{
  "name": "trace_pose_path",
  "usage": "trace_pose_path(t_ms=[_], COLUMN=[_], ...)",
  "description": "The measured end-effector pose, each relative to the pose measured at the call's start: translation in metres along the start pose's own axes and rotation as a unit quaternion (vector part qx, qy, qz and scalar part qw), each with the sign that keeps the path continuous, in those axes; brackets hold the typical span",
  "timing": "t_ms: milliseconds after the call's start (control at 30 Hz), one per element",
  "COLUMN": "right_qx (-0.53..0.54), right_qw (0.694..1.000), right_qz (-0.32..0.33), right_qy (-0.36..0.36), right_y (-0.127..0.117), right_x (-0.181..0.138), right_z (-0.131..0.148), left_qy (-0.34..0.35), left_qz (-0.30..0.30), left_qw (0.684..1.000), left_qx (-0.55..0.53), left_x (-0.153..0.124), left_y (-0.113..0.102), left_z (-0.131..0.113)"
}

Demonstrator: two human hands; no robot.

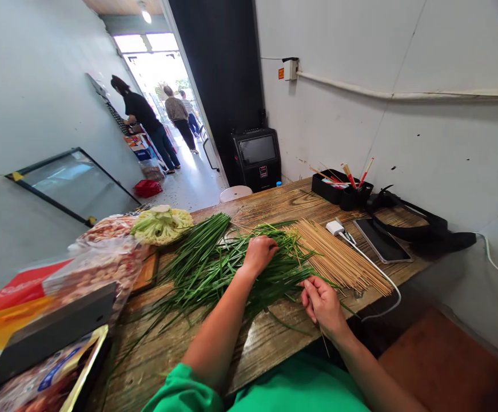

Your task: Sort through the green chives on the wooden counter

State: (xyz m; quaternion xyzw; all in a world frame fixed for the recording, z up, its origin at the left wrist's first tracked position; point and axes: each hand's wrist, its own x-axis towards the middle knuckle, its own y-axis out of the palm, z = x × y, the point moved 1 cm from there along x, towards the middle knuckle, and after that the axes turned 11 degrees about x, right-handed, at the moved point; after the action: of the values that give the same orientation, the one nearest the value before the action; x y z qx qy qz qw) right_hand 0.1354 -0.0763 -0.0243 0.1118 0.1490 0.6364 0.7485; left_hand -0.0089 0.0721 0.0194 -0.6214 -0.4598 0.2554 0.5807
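A pile of long green chive stalks (208, 260) lies spread across the wooden table (270, 337). My left hand (259, 253) rests on the pile with its fingers curled down into the stalks. My right hand (322, 302) is near the table's front edge, fingers pinched around a thin bamboo skewer and a chive stalk. A fan of bamboo skewers (338, 257) lies just right of both hands, partly under the chives.
A cauliflower (162, 224) and bags of food (98, 269) sit at the left. A phone (382, 240), white charger and cable (362, 252), black chopstick tray (341, 191) and black bag (415, 226) line the right wall. People stand in the far doorway.
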Motion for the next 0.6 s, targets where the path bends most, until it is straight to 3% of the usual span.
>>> trace_pose_path(t_ms=[233,400,600], right_qx=[-0.007,-0.008,-0.012], right_qw=[1.000,1.000,1.000], right_qz=[0.005,0.004,0.003], right_qy=[0.001,0.005,0.007], right_y=[0.000,0.001,0.001], right_x=[0.001,0.000,0.000], right_z=[0.001,0.002,0.003], left_qy=[-0.014,0.013,-0.018], left_qz=[0.012,0.013,-0.030], left_qw=[0.994,0.994,0.999], left_qx=[0.112,0.111,0.032], left_x=[0.002,0.005,0.007], left_y=[0.018,0.020,0.014], left_z=[-0.016,-0.024,-0.024])
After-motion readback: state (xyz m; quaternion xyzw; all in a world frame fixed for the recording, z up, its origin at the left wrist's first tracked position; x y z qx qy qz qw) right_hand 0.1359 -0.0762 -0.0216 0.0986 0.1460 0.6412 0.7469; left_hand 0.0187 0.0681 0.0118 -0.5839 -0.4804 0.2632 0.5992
